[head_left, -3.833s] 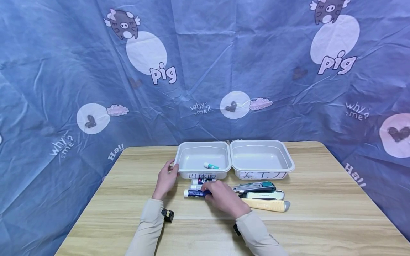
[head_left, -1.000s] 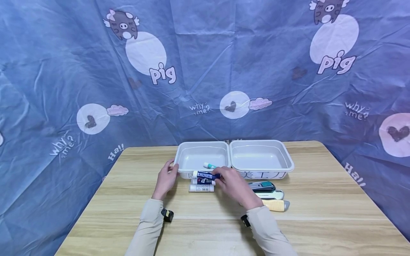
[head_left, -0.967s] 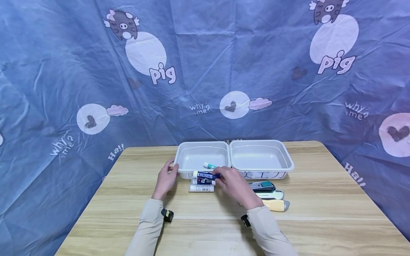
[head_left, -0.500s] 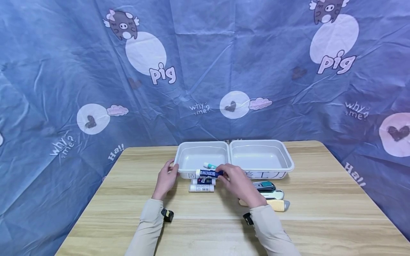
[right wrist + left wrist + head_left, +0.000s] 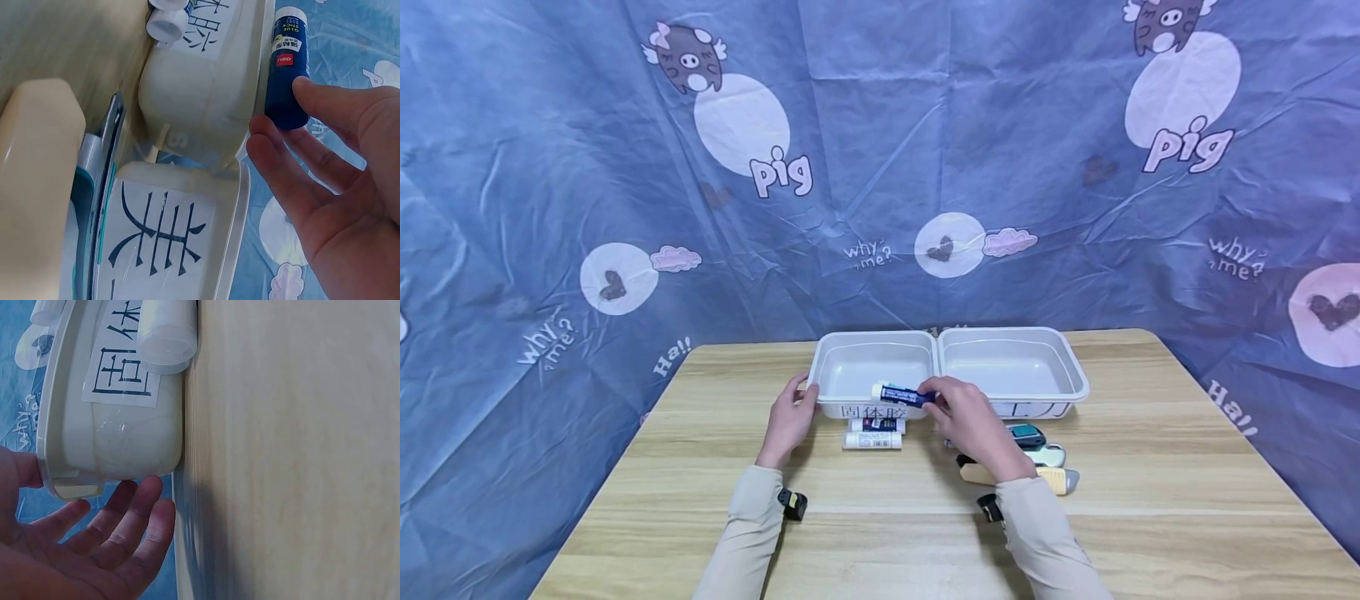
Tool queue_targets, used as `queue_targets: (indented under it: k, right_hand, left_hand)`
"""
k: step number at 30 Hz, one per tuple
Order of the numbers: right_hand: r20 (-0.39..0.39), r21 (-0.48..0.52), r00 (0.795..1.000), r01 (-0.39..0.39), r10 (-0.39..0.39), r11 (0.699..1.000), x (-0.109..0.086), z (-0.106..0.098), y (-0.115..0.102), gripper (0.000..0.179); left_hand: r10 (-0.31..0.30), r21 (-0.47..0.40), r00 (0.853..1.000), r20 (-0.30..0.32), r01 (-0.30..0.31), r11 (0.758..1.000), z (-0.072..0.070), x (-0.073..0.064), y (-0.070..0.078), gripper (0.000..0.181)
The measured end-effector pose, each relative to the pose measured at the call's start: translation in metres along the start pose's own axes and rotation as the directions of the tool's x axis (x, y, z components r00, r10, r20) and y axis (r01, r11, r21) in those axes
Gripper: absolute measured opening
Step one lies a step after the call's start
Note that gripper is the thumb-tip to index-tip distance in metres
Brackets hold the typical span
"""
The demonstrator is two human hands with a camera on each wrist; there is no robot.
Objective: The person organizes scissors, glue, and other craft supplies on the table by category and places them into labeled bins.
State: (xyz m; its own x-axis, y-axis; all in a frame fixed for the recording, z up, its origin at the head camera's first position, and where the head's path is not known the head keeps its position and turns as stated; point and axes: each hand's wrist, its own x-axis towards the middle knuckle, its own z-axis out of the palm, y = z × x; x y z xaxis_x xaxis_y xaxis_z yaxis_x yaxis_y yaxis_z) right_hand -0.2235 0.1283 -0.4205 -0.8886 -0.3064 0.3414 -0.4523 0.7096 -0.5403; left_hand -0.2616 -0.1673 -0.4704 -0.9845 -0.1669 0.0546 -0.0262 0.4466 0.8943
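My right hand point(image 5: 966, 417) pinches a dark blue glue stick point(image 5: 901, 395) by one end, its white cap pointing left. It is held over the front rim of the left white plastic box point(image 5: 850, 404). In the right wrist view the glue stick point(image 5: 289, 69) sits between thumb and fingertips. My left hand point(image 5: 790, 421) holds that box's left end, and in the left wrist view its thumb is at the rim and its fingers point(image 5: 153, 494) against the side. A teal and white glue stick inside the box is mostly hidden behind the held one.
A white glue stick point(image 5: 872, 441) and a navy one point(image 5: 880, 426) lie before the left box. The right white box point(image 5: 1075, 392) adjoins it. Several utility knives, including a yellow one point(image 5: 1060, 481) and a teal-grey one point(image 5: 1028, 434), lie partly behind my right forearm.
My right hand has lifted the dark blue glue stick off the table, then carried it up and rightward to the box's front rim. My left hand has stayed at the box's left end.
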Motion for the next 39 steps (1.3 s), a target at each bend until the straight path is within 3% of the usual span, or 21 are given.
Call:
queue_targets:
  k: [18, 39]
  right_hand:
    - [-0.049, 0.026, 0.998, -0.033, 0.034, 0.999, 0.0018, -0.0009, 0.0071, 0.017]
    - [-0.054, 0.049, 0.997, -0.056, 0.059, 0.997, 0.0027, 0.0002, 0.0064, 0.018]
  left_hand:
    - [0.006, -0.016, 1.0, -0.002, -0.006, 1.0, 0.001, 0.0002, 0.0001, 0.047]
    - [0.013, -0.023, 1.0, 0.0, -0.013, 1.0, 0.0005, -0.0006, 0.0004, 0.047]
